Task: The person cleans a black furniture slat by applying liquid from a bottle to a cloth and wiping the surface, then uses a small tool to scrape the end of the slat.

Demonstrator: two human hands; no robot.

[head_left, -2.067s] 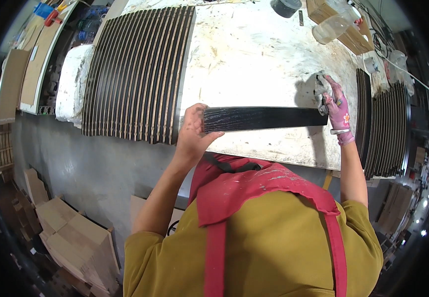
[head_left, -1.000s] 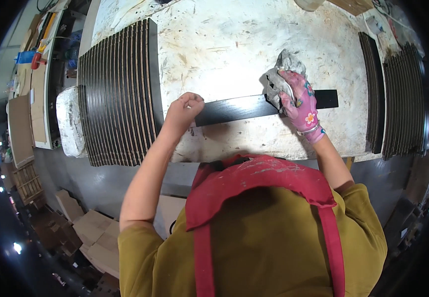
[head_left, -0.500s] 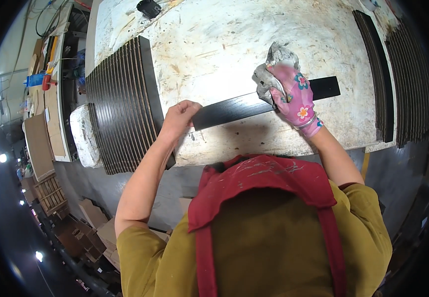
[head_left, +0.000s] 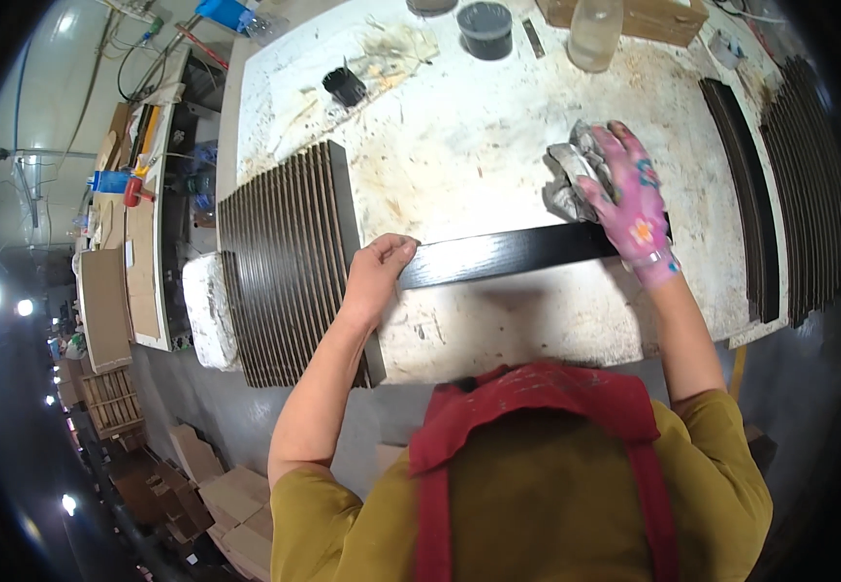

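Observation:
A flat, glossy black board (head_left: 508,254) lies crosswise on the worktable, near its front edge. My bare left hand (head_left: 380,276) pinches the board's left end between thumb and fingers. At the other end is my right hand (head_left: 637,213), in a pink flowered glove that is slightly blurred. It grips a crumpled, grey-stained rag (head_left: 568,182), which bunches out past the fingers on the far side of the board. Glove and wrist hide most of the board's right end; whether the rag touches the surface I cannot tell.
Dark slats (head_left: 280,267) stand in a tight row at the left, beside a white wrapped block (head_left: 209,310). More dark strips (head_left: 745,204) line the right side. Toward the back are a black cup (head_left: 344,87), a tub of dark liquid (head_left: 485,31) and a clear jar (head_left: 595,34).
My right hand has slid with the rag toward the board's right end, now covering it. My left hand keeps its hold. The view has tilted, bringing more of the table's back into sight.

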